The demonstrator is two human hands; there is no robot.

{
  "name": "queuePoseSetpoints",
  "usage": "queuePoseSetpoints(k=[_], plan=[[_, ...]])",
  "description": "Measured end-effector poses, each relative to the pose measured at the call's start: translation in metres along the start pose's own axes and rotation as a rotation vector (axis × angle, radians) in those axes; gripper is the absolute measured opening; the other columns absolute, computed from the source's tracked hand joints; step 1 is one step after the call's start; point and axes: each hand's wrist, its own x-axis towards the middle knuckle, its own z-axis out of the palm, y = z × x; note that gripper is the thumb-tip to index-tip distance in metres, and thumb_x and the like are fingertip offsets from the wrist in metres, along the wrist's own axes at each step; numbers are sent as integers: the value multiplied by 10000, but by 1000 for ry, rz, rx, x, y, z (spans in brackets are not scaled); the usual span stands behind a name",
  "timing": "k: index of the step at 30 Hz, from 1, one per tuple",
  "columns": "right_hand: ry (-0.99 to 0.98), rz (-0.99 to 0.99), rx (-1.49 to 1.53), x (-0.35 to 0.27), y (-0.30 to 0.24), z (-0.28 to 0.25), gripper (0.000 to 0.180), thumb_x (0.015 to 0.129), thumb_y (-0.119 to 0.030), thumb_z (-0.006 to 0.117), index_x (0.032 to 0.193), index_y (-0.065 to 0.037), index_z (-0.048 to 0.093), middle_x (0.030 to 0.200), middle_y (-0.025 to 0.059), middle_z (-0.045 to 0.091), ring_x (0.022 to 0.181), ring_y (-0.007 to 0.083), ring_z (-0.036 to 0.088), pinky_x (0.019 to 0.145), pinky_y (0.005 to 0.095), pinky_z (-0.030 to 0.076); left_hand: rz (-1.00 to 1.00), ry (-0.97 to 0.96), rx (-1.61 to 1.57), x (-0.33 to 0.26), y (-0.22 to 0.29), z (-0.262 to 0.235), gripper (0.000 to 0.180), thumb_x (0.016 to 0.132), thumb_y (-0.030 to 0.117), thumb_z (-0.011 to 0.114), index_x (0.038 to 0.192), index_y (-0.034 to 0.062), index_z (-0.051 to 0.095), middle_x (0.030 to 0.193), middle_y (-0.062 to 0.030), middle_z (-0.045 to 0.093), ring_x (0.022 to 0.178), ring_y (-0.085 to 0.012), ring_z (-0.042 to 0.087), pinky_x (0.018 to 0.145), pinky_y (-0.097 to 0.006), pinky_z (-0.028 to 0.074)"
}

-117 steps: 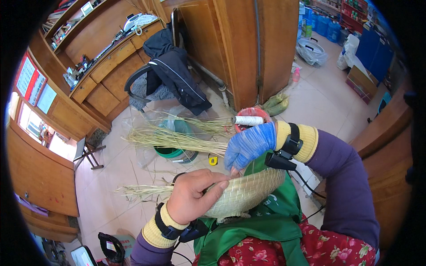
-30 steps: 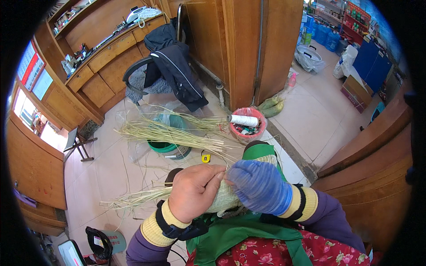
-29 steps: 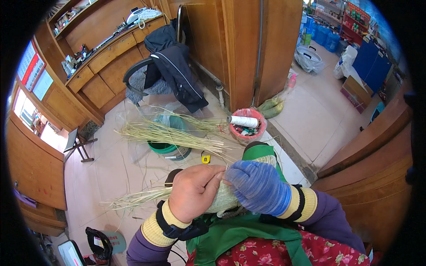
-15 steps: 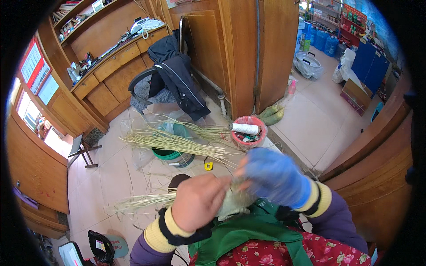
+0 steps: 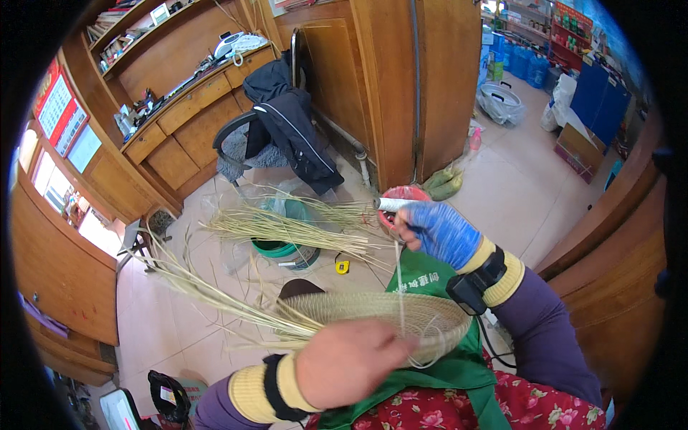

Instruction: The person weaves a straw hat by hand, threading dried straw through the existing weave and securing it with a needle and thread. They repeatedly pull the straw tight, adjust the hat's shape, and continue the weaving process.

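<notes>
A pale woven straw piece, round like a shallow basket (image 5: pixel 358 308), lies across my lap with its long loose straws (image 5: pixel 208 287) fanning out to the left. My left hand (image 5: pixel 351 362), bare and slightly blurred, is closed at the near rim; its fingertips are smeared. Above and to the right, my right hand (image 5: pixel 441 233), in a blue fingerless covering, pinches a thin white strand (image 5: pixel 399 279). That strand runs down taut to the weave near my left fingers, and a loose loop hangs by the rim.
Beyond the weave, a straw bundle (image 5: pixel 294 233) rests over a green bucket (image 5: pixel 276 249). A yellow tape measure (image 5: pixel 342 266) lies on the tiles. A red basin (image 5: pixel 405 193) holds a white thread spool (image 5: pixel 390 204). A chair with a dark jacket (image 5: pixel 294 136) stands farther back.
My hands have moved apart: the right one rose with the strand, the left one dropped toward my lap. The woven piece and its long straws have swung into fuller view.
</notes>
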Motion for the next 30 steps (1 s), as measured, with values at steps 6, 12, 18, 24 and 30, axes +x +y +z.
queuePoseSetpoints(k=[6,12,18,24,30], plan=[[-387,-254,155,28,6,-34,226,965,-205,623,1046,6,618,929,92,660,808,224,669,748,403,568,-313,162,-313,-9,-37,0,145,891,61,671,1030,26,690,809,-129,645,711,-322,630,641,-387,509],[689,-213,-378,97,-39,-192,197,895,-329,663,954,-140,667,635,-16,492,460,84,415,379,268,290,-366,172,-352,-16,-54,-5,160,903,34,650,1057,17,694,845,-148,667,736,-315,649,668,-364,517],[76,-84,-632,105,-35,-127,406,875,-448,705,1105,-113,710,739,-21,581,621,84,479,530,254,385,-423,215,-456,2,-71,-2,168,918,41,636,1072,21,700,868,-156,685,761,-310,660,694,-351,522],[-1102,375,-778,79,-21,-3,330,959,-271,645,1190,-41,693,899,24,671,764,82,570,695,235,472,-615,103,-549,9,-63,-6,170,949,22,624,1094,3,711,949,-106,715,862,-181,665,776,-301,518],[-979,162,-889,73,-37,-10,299,968,-245,613,1126,-7,699,944,47,664,755,63,550,660,204,432,-656,188,-563,7,-72,-1,149,907,75,689,1040,15,716,871,-125,705,727,-209,644,661,-290,495]])
